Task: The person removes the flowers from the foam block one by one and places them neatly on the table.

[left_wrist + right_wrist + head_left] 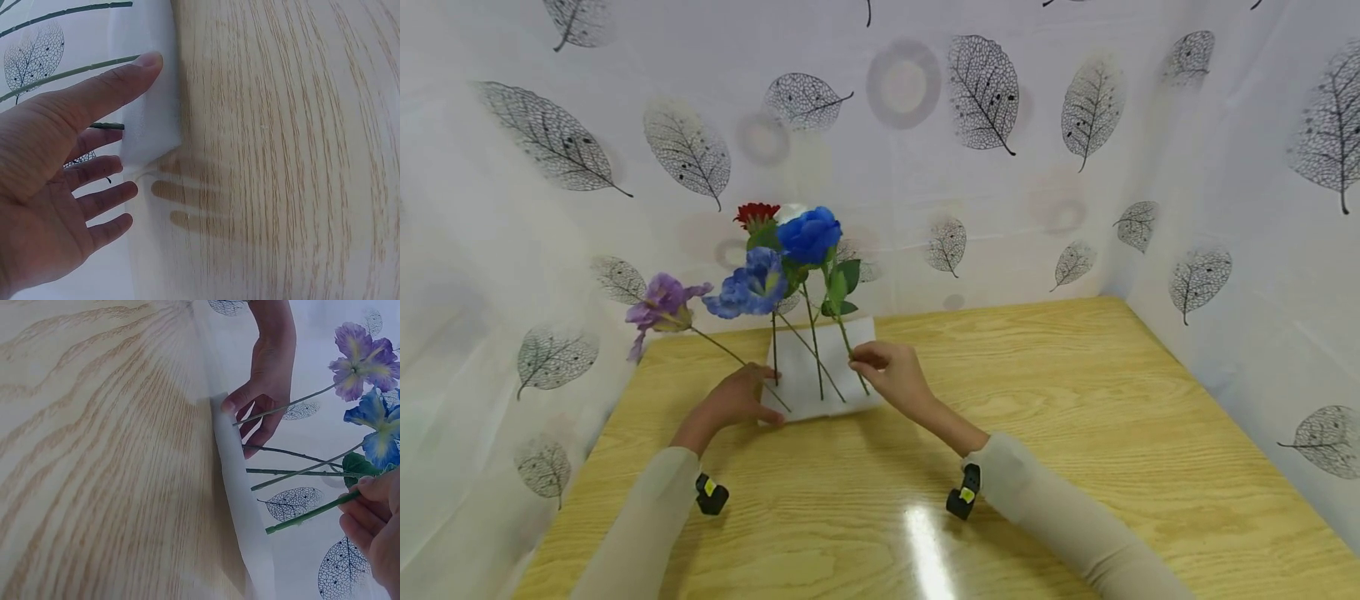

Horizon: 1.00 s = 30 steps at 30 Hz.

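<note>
A white foam-like sheet [842, 342] lies on the table with several flower stems across it. My right hand [891, 379] pinches the green stem [312, 514] of a deep blue flower [808, 236] between thumb and fingers. At the sheet's left end is my left hand [741, 396], its thumb [149, 60] resting on the sheet and its other fingers spread and fairly straight. Near it runs the thin stem of a purple flower [662, 308]. A lighter blue flower [748, 283], a red flower [756, 214] and a partly hidden white flower [792, 212] stand between.
The wood-grain table [1037, 400] extends to the right and in front of the sheet. A pale curtain [895, 167] printed with dark leaves encloses the back and sides. Each wrist carries a small black camera [711, 494]. Glare shows near the table's front.
</note>
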### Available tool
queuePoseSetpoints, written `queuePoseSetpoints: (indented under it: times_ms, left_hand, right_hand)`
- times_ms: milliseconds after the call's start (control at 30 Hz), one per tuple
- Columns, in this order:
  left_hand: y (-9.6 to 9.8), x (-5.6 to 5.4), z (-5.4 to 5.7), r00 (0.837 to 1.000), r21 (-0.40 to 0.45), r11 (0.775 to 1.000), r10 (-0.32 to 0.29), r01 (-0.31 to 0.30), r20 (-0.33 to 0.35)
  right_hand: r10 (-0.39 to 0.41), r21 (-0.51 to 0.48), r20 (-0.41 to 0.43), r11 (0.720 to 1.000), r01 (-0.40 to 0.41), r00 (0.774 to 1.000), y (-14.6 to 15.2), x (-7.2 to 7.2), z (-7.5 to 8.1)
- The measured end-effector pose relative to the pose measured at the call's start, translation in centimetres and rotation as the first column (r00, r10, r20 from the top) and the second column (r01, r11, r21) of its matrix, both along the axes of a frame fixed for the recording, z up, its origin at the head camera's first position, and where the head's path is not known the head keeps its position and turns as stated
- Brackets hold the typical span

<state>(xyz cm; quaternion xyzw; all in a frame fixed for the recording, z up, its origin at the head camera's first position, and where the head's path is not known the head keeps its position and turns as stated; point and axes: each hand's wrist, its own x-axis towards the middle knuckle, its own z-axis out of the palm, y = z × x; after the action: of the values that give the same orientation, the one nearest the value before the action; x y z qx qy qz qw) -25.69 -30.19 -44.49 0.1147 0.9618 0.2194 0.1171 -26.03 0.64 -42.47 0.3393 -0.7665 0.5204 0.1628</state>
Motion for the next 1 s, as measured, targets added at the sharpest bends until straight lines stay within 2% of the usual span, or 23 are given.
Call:
queuePoseSetpoints:
  times_ms: [367,700,1000]
  left_hand:
    - [-0.01,-0.08,-0.18,1.0,-0.011,1.0,0.004,-0.004,0.001]
    - [0.12,0.2,0.07,0.999,0.014,1.0,0.028,-0.028,0.021]
    - [0.13,0.29,0.21,0.999,0.02,0.999,0.032,-0.032,0.028]
  right_hand:
    - [-0.038,-0.048,0.076,0.998,0.042,0.996,0.38,-0.28,0.19]
    - [0.01,-0.065,0.109,0.998,-0.003,0.994,0.38,-0.64,0.16]
    - [-0.001,-0.079,0.121,0.997,0.011,0.993,0.41,-0.65,0.7]
